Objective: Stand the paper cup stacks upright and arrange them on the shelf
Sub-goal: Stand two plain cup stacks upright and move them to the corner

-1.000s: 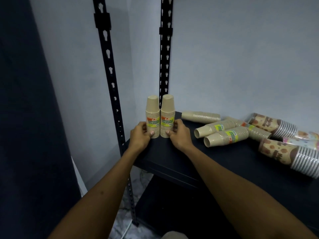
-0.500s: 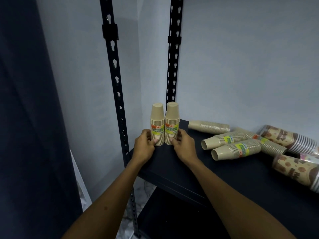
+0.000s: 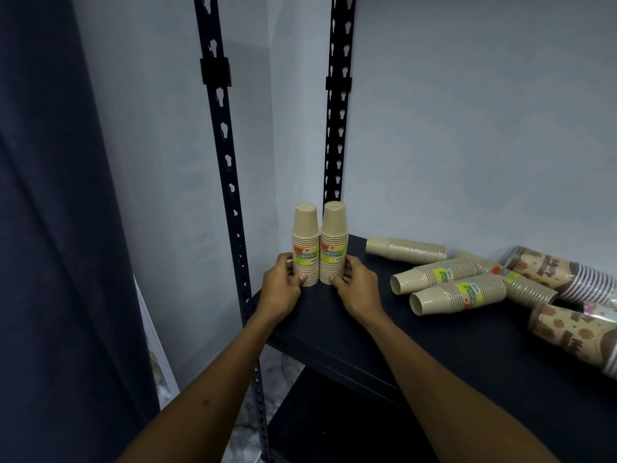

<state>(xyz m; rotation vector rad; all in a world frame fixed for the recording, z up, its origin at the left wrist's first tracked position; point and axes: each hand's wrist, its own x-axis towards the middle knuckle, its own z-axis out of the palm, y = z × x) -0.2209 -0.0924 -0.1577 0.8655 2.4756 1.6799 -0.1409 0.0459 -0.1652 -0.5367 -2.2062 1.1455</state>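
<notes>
Head cam: two stacks up, hands nudging them square in the shelf corner.

L hand and R hand each curl fingers round the base of an upright beige stack and its twin, touching side by side at the back-left corner of the black shelf, next to the slotted post. Vs a sec ago the pair has barely shifted, grips unchanged – looks like final alignment, not a fresh lift. So approx two done; the rest still lie flat to the right: plain stack, two labelled ones, plus patterned sleeves. Next up, I'd say, letting go & reaching right.
</notes>
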